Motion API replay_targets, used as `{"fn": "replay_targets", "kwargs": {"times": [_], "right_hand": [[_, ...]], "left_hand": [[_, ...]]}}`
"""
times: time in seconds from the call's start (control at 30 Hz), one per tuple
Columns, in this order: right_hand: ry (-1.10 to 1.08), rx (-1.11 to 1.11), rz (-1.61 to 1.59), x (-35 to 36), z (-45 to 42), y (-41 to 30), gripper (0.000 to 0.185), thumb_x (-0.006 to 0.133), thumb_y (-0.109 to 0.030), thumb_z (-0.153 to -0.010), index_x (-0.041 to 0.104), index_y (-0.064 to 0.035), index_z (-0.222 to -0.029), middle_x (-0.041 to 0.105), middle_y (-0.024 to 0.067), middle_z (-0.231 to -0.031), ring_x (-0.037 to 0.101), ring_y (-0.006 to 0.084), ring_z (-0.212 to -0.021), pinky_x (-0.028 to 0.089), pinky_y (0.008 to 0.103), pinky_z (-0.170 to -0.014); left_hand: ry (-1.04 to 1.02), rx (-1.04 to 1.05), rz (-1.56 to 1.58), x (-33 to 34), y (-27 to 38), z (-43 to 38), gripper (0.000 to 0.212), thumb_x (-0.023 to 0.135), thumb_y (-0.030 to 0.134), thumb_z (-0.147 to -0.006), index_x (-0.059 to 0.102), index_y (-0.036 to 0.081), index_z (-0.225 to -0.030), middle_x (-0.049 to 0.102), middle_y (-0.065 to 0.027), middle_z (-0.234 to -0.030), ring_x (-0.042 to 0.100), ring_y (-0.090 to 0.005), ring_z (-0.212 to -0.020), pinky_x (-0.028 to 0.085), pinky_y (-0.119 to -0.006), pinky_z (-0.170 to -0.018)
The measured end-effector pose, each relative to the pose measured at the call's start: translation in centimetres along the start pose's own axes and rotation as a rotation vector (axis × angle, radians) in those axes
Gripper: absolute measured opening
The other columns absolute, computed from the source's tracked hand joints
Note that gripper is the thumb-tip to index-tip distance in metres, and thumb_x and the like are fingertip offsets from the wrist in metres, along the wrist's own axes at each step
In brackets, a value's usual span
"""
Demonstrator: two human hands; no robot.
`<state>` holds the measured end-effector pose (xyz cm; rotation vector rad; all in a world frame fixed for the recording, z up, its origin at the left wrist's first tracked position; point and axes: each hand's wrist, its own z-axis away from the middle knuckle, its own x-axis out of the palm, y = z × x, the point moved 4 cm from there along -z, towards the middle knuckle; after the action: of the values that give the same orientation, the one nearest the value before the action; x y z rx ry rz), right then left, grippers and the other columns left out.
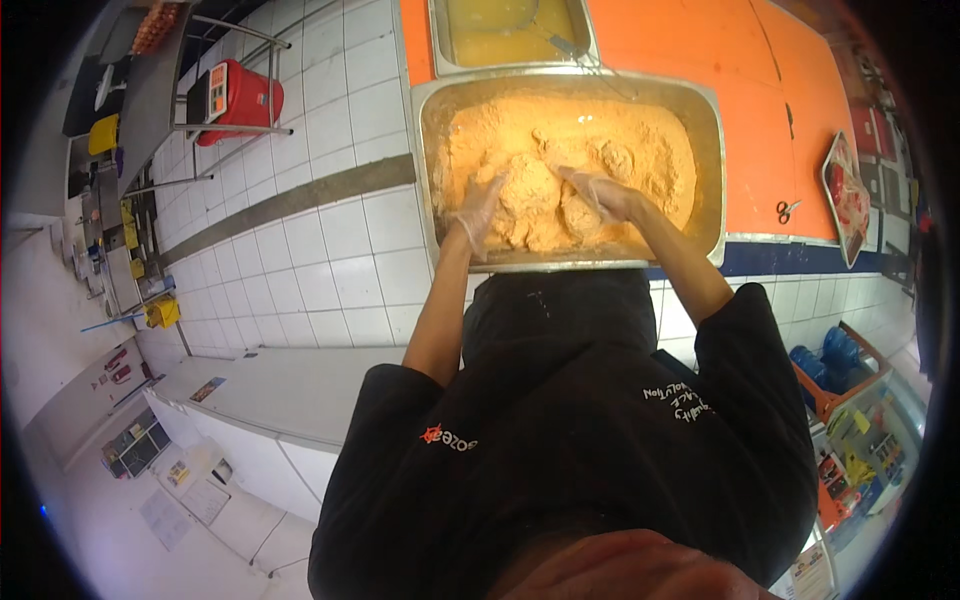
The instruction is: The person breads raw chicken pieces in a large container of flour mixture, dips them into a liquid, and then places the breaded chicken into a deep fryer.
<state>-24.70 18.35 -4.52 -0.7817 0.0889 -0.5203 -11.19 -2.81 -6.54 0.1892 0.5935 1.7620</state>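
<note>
A deep steel pan [709, 187] of orange-yellow breading flour [495, 112] lies in front of me. Both hands wear thin clear gloves. My left hand [480, 214] rests against the left side of a large flour-coated piece [529, 186], its fingers partly in the flour. On that piece's right, my right hand [600, 193] has its fingers apart, the fingertips close to the piece and the palm over another coated piece [579, 214]. Whether either hand grips anything is not clear. More coated lumps [616, 157] lie farther right in the flour.
Behind the pan, a second steel pan [442, 45] holds yellowish liquid and a wire-handled strainer [559, 43]. On the orange table [750, 150] lie scissors [786, 211] and a tray [849, 199] with red contents in plastic. A scale [217, 90] and a red tub [259, 101] stand at left.
</note>
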Motion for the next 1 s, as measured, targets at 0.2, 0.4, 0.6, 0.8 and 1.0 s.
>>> {"fn": "replay_targets", "kwargs": {"times": [0.2, 0.4, 0.6, 0.8, 1.0], "right_hand": [[0.005, 0.072, -0.309, -1.3, -2.5, 3.7, 0.08, 0.057, -0.055, -0.104, 0.033, -0.0084, -0.165, 0.037, 0.0153, -0.167, 0.032, 0.0281, -0.154, 0.029, 0.0458, -0.124], [0.028, -0.291, 0.273, -5.7, 0.6, -0.2, 0.023, 0.066, -0.026, -0.101, 0.071, -0.0043, -0.105, 0.073, 0.0019, -0.109, 0.062, 0.0187, -0.091, 0.041, 0.0418, -0.113], [0.607, -0.007, 0.552, -11.7, 0.3, -2.0, 0.049, 0.055, -0.047, -0.106, 0.071, -0.0005, -0.107, 0.066, 0.0033, -0.078, 0.059, 0.0149, -0.073, 0.051, 0.0317, -0.083], [0.516, 0.018, 0.549, -7.3, -6.4, -5.2, 0.063, 0.047, -0.061, -0.106, 0.071, -0.0038, -0.112, 0.072, 0.0119, -0.108, 0.062, 0.0257, -0.093, 0.049, 0.0408, -0.087], [0.362, -0.197, 0.085, -4.9, -10.5, -4.3, 0.07, 0.04, -0.064, -0.107, 0.067, -0.0013, -0.122, 0.063, 0.0155, -0.135, 0.06, 0.0275, -0.115, 0.047, 0.0439, -0.099]], "left_hand": [[-0.5, 0.424, 0.528, 2.0, -1.8, -4.4, 0.064, 0.053, 0.026, -0.107, 0.03, 0.004, -0.163, 0.046, -0.0125, -0.158, 0.049, -0.0256, -0.143, 0.045, -0.04, -0.116], [-0.271, 1.012, -0.061, -1.7, 1.6, -4.9, 0.055, 0.057, 0.026, -0.104, 0.047, 0.003, -0.153, 0.06, -0.0101, -0.144, 0.06, -0.0233, -0.128, 0.05, -0.037, -0.108], [0.206, 0.311, -0.039, -2.6, 8.6, -7.6, 0.068, 0.057, 0.046, -0.105, 0.051, -0.005, -0.15, 0.05, -0.0309, -0.153, 0.058, -0.0468, -0.131, 0.048, -0.05, -0.111], [0.068, 0.216, -0.081, 1.7, 9.6, -8.8, 0.096, 0.054, 0.066, -0.1, 0.028, -0.002, -0.164, 0.03, -0.0263, -0.169, 0.039, -0.0418, -0.151, 0.036, -0.056, -0.12], [-0.234, 0.219, 0.113, 4.5, 12.3, -5.0, 0.096, 0.052, 0.069, -0.1, 0.023, 0.009, -0.168, 0.018, -0.0184, -0.174, 0.02, -0.0355, -0.159, 0.025, -0.058, -0.124]]}}
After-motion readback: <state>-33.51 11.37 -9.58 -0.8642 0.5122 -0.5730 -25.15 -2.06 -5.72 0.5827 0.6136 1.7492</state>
